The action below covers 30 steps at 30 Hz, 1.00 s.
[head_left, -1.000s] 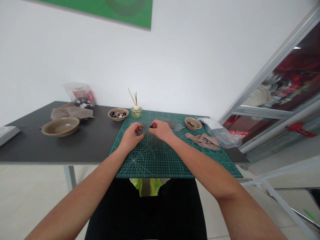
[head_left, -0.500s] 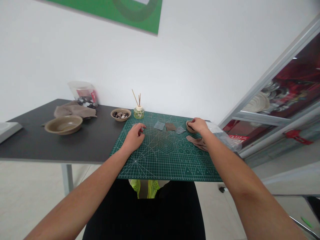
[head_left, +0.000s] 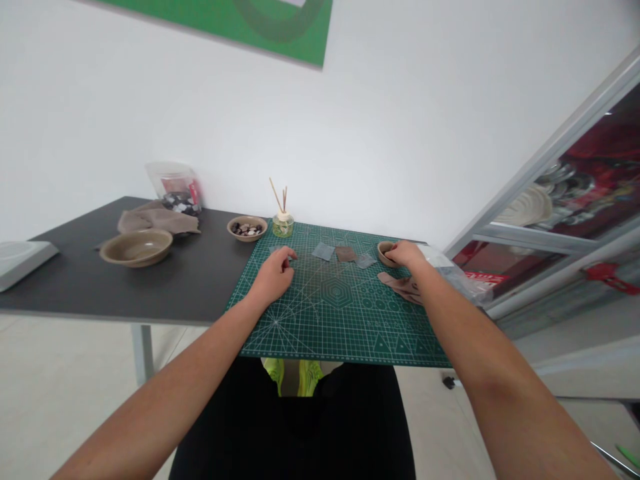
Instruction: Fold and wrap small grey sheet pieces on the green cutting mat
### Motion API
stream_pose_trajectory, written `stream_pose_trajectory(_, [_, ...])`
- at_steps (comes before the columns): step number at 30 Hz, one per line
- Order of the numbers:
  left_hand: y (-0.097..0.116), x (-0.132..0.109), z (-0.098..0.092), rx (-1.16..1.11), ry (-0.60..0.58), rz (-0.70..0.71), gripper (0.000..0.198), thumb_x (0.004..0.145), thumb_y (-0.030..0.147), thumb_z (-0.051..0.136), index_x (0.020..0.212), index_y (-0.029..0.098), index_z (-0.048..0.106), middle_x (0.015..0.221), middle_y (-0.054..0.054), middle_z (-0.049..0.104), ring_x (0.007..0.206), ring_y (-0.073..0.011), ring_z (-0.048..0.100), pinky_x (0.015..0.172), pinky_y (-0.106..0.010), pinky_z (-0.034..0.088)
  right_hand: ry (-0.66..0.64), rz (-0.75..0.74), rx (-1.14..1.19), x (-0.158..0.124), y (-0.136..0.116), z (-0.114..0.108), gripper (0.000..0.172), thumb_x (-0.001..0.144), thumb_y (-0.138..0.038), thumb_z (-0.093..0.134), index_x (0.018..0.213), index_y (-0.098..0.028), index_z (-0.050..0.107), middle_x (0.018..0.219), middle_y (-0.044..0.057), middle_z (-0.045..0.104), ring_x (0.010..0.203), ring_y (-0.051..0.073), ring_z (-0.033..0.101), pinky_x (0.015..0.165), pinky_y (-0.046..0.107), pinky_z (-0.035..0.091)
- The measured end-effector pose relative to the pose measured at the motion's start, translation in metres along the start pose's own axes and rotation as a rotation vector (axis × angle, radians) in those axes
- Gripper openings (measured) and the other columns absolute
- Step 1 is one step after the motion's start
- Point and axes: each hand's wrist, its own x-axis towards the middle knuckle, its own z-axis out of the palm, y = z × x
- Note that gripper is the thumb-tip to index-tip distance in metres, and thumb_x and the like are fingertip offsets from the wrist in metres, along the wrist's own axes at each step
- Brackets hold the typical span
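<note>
My left hand point(head_left: 275, 273) rests over the left part of the green cutting mat point(head_left: 320, 333), fingers loosely bent and thumb apart, nothing visible in its grip. Partly hidden behind its fingers lies a pale translucent square point(head_left: 279, 251). To the right run a grey-blue square point(head_left: 323, 251), a brown square point(head_left: 345, 254) and another grey-blue square point(head_left: 366, 261). My right hand point(head_left: 409, 255) has its fingers closed at the inside of a small brown bowl point(head_left: 383, 257); what they pinch is hidden. Below that wrist is a crumpled brown cloth point(head_left: 400, 285).
A bowl of dark and light pebbles point(head_left: 248, 237) and a reed diffuser point(head_left: 283, 224) stand at the back. Leftward are a larger brown bowl point(head_left: 136, 257), a cloth point(head_left: 155, 218), a clear tub point(head_left: 175, 183) and a white device point(head_left: 25, 260). A plastic bag point(head_left: 463, 277) lies right.
The view has turned slightly left. My right hand has shifted from above the small bowl toward its right side. The translucent square by my left hand now shows more clearly behind the fingers.
</note>
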Motion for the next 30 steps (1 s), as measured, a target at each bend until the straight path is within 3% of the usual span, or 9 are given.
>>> stream_pose_trajectory(15, [0.003, -0.001, -0.001, -0.011, -0.028, -0.031, 0.029, 0.073, 0.006, 0.045, 0.096, 0.021, 0.056, 0.071, 0.004, 0.046, 0.067, -0.0142, 0.047, 0.064, -0.027, 0.035, 0.014, -0.016, -0.009, 0.000, -0.009, -0.001, 0.029, 0.076, -0.028, 0.063, 0.099, -0.017, 0.077, 0.096, 0.014, 0.075, 0.088, 0.024, 0.070, 0.072, 0.028, 0.049])
stream_pose_trajectory(19, [0.003, -0.001, 0.000, -0.004, -0.047, -0.014, 0.025, 0.073, 0.007, 0.046, 0.092, 0.020, 0.056, 0.071, 0.003, 0.047, 0.068, -0.0151, 0.047, 0.065, -0.028, 0.036, 0.013, -0.021, -0.043, -0.003, -0.011, -0.010, 0.027, 0.076, -0.030, 0.064, 0.095, -0.014, 0.076, 0.095, 0.016, 0.074, 0.088, 0.025, 0.070, 0.070, 0.028, 0.048])
stream_pose_trajectory(21, [0.003, -0.001, 0.001, 0.013, -0.051, 0.009, 0.021, 0.073, 0.007, 0.046, 0.087, 0.020, 0.056, 0.073, 0.001, 0.049, 0.071, -0.0157, 0.048, 0.067, -0.029, 0.037, 0.081, 0.018, -0.041, -0.008, -0.017, -0.021, 0.030, 0.074, -0.032, 0.066, 0.096, -0.014, 0.075, 0.096, 0.017, 0.073, 0.087, 0.026, 0.069, 0.068, 0.030, 0.048])
stream_pose_trajectory(23, [0.003, -0.001, 0.001, 0.028, -0.063, 0.021, 0.018, 0.073, 0.008, 0.046, 0.084, 0.019, 0.056, 0.075, 0.001, 0.049, 0.072, -0.0159, 0.049, 0.068, -0.029, 0.037, 0.226, 0.055, 0.023, -0.016, -0.032, -0.034, 0.032, 0.075, -0.035, 0.065, 0.099, -0.016, 0.073, 0.099, 0.016, 0.073, 0.089, 0.027, 0.068, 0.069, 0.032, 0.048])
stream_pose_trajectory(25, [0.004, -0.001, 0.000, 0.035, -0.082, 0.022, 0.014, 0.075, 0.011, 0.049, 0.083, 0.019, 0.056, 0.076, 0.000, 0.049, 0.072, -0.0157, 0.049, 0.068, -0.029, 0.038, 0.371, -0.049, 0.129, -0.029, -0.058, -0.047, 0.029, 0.079, -0.030, 0.060, 0.103, -0.018, 0.070, 0.097, 0.012, 0.073, 0.090, 0.025, 0.066, 0.073, 0.032, 0.047])
stream_pose_trajectory(27, [0.005, -0.002, 0.000, 0.042, -0.096, 0.025, 0.010, 0.076, 0.015, 0.052, 0.083, 0.020, 0.056, 0.077, 0.000, 0.050, 0.071, -0.0154, 0.049, 0.068, -0.030, 0.038, 0.440, -0.287, 0.258, -0.046, -0.095, -0.058, 0.027, 0.081, -0.028, 0.058, 0.105, -0.019, 0.068, 0.095, 0.008, 0.073, 0.089, 0.022, 0.065, 0.078, 0.031, 0.046])
stream_pose_trajectory(30, [0.004, -0.003, 0.001, 0.054, -0.105, 0.026, 0.005, 0.078, 0.018, 0.052, 0.080, 0.019, 0.057, 0.080, -0.001, 0.051, 0.072, -0.0154, 0.050, 0.068, -0.030, 0.039, 0.396, -0.643, 0.363, -0.071, -0.163, -0.065, 0.024, 0.084, -0.026, 0.058, 0.104, -0.019, 0.067, 0.094, 0.005, 0.072, 0.085, 0.018, 0.063, 0.081, 0.030, 0.045])
